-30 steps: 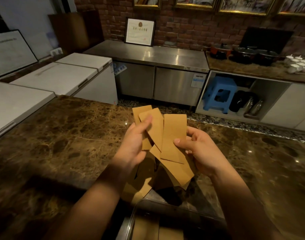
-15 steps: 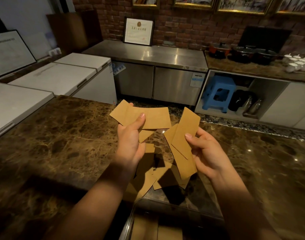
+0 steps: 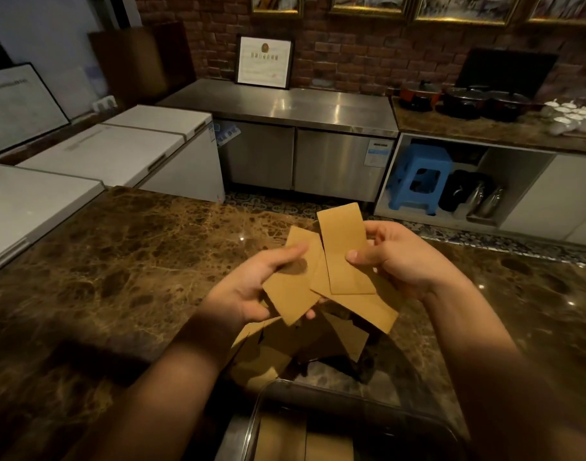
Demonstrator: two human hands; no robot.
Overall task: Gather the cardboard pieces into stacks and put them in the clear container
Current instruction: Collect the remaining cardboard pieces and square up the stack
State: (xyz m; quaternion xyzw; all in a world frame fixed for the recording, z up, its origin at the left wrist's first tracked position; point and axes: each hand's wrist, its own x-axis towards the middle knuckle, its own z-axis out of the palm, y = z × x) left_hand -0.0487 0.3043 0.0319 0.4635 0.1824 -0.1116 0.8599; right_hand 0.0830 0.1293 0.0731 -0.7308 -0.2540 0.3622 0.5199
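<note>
Presently, fanned cardboard pieces (image 3: 321, 277) are pinched by the left hand (image 3: 251, 291) and right hand (image 3: 401, 261) above the desk (image 3: 119, 261), seemingly to be squared into a stack.

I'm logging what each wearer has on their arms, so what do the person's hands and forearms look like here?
Both hands, left and right, are bare: no gloves, rings, watch or bracelet visible. Both forearms are bare too, with no sleeve in view right down to the frame's bottom edge.
</note>
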